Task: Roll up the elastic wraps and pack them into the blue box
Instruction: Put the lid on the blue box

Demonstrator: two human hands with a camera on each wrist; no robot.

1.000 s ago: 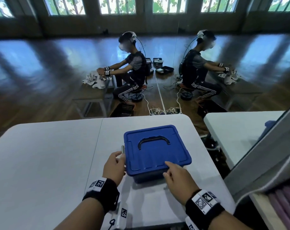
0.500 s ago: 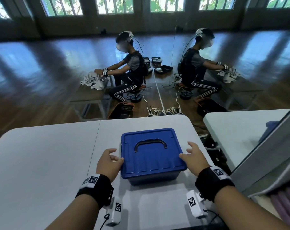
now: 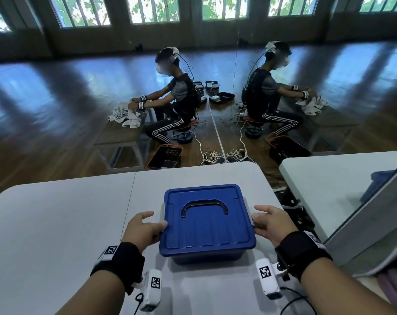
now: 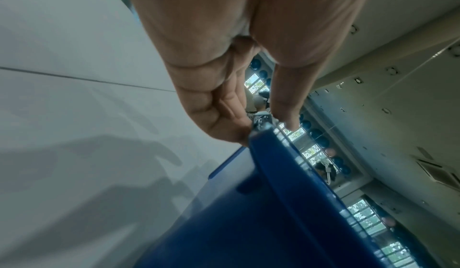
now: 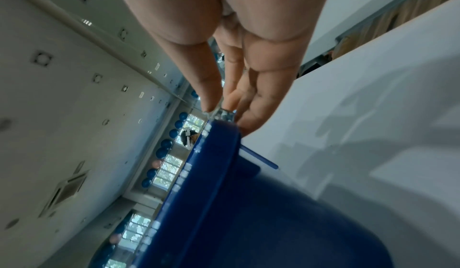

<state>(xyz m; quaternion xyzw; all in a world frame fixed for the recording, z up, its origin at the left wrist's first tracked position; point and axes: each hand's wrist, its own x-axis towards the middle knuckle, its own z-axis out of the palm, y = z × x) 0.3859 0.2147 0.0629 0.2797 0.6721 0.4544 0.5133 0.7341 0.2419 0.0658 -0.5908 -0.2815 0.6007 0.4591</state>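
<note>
A blue box (image 3: 206, 223) with its lid on and a black handle lying flat stands on the white table (image 3: 56, 235) in front of me. My left hand (image 3: 147, 226) is at the box's left side and pinches the clear latch (image 4: 261, 119) between thumb and fingers. At the right side, my right hand (image 3: 269, 222) pinches the other clear latch (image 5: 225, 114) the same way. The box wall (image 4: 248, 223) fills the lower left wrist view, and the lid's rim (image 5: 214, 164) runs through the right wrist view. No elastic wraps show in any view.
A second white table (image 3: 329, 178) stands to the right across a gap. A grey slanted panel (image 3: 375, 223) rises at the right edge, with purple rolls (image 3: 395, 289) below it. A seated person (image 3: 177, 98) works far beyond the table, mirrored beside.
Both hands have left the box's front edge and gone to its two sides. Their fingers now pinch the side latches. The lid stays on.
</note>
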